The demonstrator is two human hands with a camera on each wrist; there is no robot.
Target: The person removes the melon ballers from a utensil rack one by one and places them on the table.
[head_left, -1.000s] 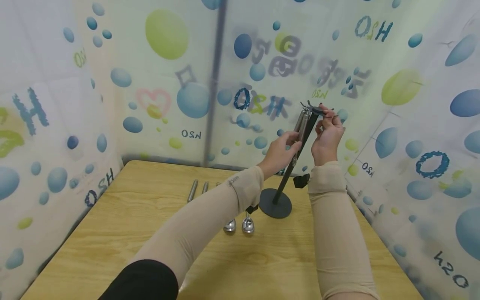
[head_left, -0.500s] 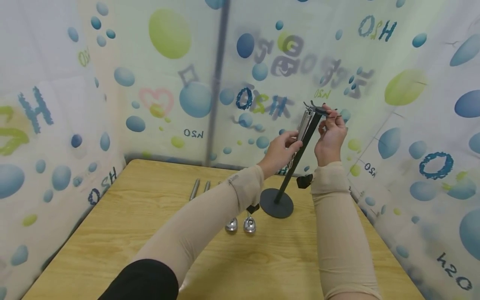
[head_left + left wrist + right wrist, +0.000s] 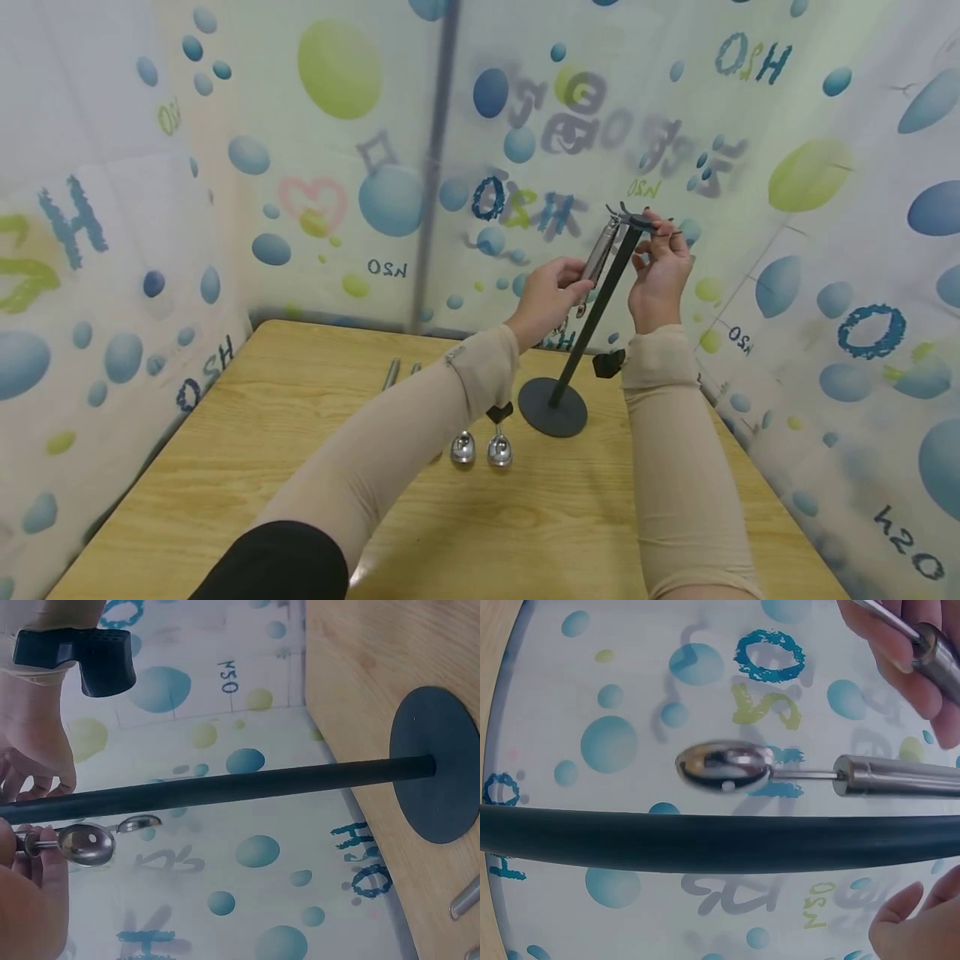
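Note:
My left hand (image 3: 546,302) holds the thick metal handle of a spoon (image 3: 598,257), whose upper end is at the hooks of a black stand (image 3: 592,325). In the left wrist view this spoon's bowl (image 3: 88,845) sticks out past my fingers, close to the pole. A second spoon (image 3: 724,766) hangs beside the pole in the right wrist view, bowl down. My right hand (image 3: 660,279) pinches the hook ring (image 3: 637,222) at the stand's top with its fingertips.
On the wooden table (image 3: 450,533) lie more metal spoons, with one bowl (image 3: 462,448) beside another bowl (image 3: 499,451) and a handle (image 3: 392,373) showing past my left sleeve. The stand's round base (image 3: 553,408) rests on the table. Printed curtains surround it.
My left hand has moved slightly left and down, and the spoon in it now leans further away from the pole. My right hand stays at the top of the stand.

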